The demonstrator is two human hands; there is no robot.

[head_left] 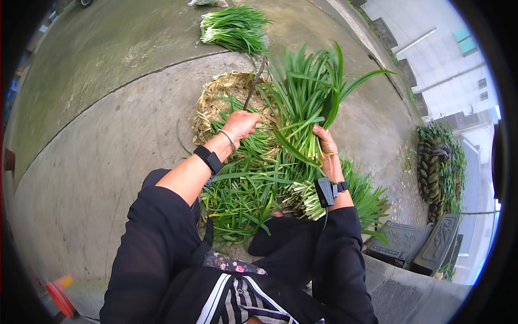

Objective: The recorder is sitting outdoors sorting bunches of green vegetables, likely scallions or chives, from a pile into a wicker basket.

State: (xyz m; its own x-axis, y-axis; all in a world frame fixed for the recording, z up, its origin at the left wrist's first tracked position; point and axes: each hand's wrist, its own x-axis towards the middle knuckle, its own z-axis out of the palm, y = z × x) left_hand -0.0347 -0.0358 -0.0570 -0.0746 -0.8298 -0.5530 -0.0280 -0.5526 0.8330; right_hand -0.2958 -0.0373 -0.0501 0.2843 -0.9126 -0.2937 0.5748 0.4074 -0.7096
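Observation:
My right hand (325, 143) grips a bunch of long green leafy stalks (308, 100) and holds it upright, leaves fanning upward. My left hand (239, 124) is closed around a thin dark stick-like handle (254, 83) that points up and away, just left of the bunch. Below both hands lies a loose pile of the same green stalks (248, 189) with pale bases, spread on the concrete ground. Black bands are on both wrists, and black sleeves cover my arms.
A heap of dry yellowish trimmings (216, 97) lies behind the pile. Another tidy bundle of green stalks (233, 28) rests farther off on the concrete. Dark carved stone blocks (421, 243) and a plant-covered wall (440, 167) stand at the right. A red object (58, 298) sits lower left.

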